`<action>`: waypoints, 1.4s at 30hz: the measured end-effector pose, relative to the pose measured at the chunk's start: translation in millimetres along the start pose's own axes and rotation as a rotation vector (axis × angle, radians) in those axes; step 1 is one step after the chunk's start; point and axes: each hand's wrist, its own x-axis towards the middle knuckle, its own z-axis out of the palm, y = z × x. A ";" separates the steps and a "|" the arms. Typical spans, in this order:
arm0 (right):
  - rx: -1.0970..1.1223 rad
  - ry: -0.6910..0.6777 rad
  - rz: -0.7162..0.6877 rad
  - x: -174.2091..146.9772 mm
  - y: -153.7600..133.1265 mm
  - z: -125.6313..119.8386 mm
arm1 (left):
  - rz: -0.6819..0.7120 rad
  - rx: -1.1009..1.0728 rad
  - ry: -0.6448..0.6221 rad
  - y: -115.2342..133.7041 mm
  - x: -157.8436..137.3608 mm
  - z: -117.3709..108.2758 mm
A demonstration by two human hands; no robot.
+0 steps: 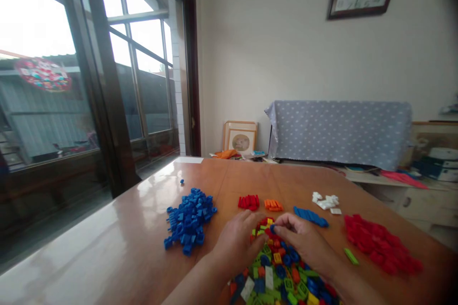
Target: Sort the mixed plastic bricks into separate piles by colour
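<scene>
A mixed pile of toy building bricks [273, 271] in green, blue, red, yellow, orange and white lies in front of me. My right hand [302, 237] is over the pile's far part, thumb and forefinger pinched on a small blue brick [273, 228]. At the pile's left edge is my left hand [239, 237], its thumb apart from the fingers and nothing visible in it. Its fingertips reach in among the bricks and are partly hidden. Just beyond the hands lie a row of red bricks [248, 202], a row of orange bricks [273, 205] and a row of long blue bricks [310, 216].
Left on the wooden table [118, 243] is a heap of blue bricks [191, 219], with one blue piece [182, 181] beyond it. To the right are a red heap [381, 244], white bricks [326, 200] and a single green brick [351, 256].
</scene>
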 end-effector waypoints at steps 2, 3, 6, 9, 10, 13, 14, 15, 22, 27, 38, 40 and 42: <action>0.060 -0.072 0.017 -7.0 -9.6 10.8 | 0.023 -0.028 -0.044 4.0 -0.3 1.8; 0.079 -0.087 0.028 -9.1 -12.4 14.2 | 0.032 -0.037 -0.066 5.6 -0.3 2.3; 0.106 -0.092 0.071 -10.9 -15.6 18.6 | 0.050 -0.043 -0.112 8.7 -0.4 2.8; 0.101 -0.094 0.106 -9.8 -15.7 18.7 | 0.050 -0.028 -0.124 9.6 0.2 1.6; 0.092 -0.093 0.109 -9.5 -15.6 18.5 | 0.046 -0.014 -0.129 9.1 0.6 0.3; 0.055 -0.056 0.102 -8.3 -13.8 16.2 | -0.022 0.091 -0.108 1.6 2.8 -9.2; 0.045 -0.032 0.102 -7.7 -12.4 14.7 | -0.067 0.149 -0.080 -3.4 3.6 -14.6; 0.037 -0.005 0.105 -7.0 -10.5 13.0 | -0.127 0.215 -0.033 -9.6 4.1 -21.1; -0.007 0.118 0.116 0.4 5.8 2.9 | -0.586 0.611 0.166 -64.9 -3.3 -69.2; -0.029 0.122 0.118 0.4 8.0 3.7 | -0.632 0.631 0.251 -72.6 -4.4 -67.7; 0.218 -0.033 0.122 -1.4 10.1 10.5 | 0.010 0.100 0.015 -2.9 -0.2 3.8; 0.230 -0.062 0.124 -1.9 9.5 12.2 | 0.027 0.086 -0.019 -1.2 -0.5 7.8; 0.220 -0.077 0.121 -2.3 8.4 13.6 | 0.036 0.083 -0.043 -2.3 0.0 9.4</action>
